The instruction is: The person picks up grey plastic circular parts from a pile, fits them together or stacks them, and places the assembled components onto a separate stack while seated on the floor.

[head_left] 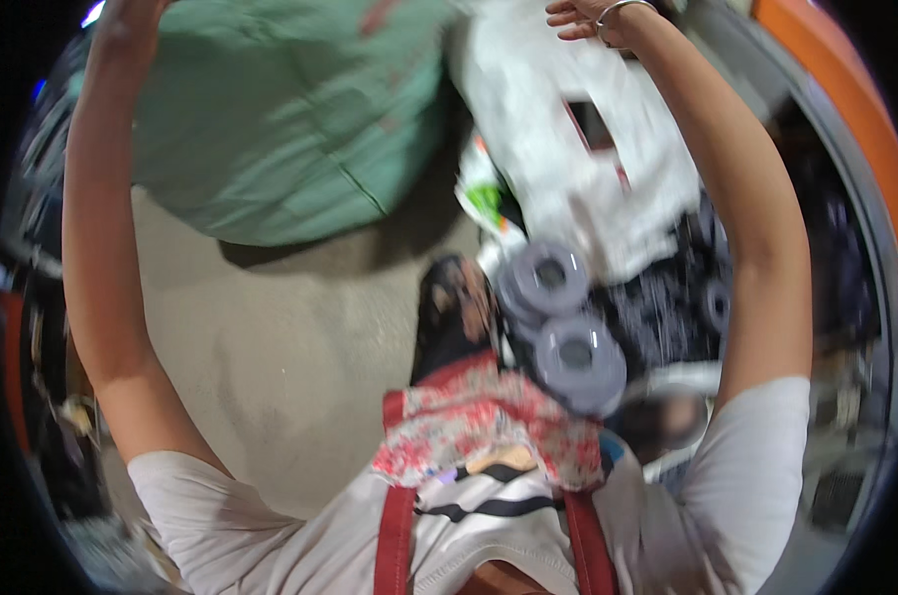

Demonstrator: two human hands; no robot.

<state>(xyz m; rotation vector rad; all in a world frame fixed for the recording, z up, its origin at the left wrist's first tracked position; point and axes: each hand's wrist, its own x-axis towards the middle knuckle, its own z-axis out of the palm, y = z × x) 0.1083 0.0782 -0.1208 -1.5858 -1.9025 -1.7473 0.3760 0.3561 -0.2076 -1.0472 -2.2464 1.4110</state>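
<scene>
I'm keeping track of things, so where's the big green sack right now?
In the head view, the green sack is at the upper left, between the left forearm and the white sacking.

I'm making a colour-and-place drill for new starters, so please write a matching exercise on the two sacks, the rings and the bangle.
Column one
1. Left sack
2. Right sack
3. Rings
4. Bangle

Column two
A. Grey
B. Round the right wrist
C. Pale green
D. White

Right pairs: 1-C, 2-D, 3-A, 4-B
</scene>
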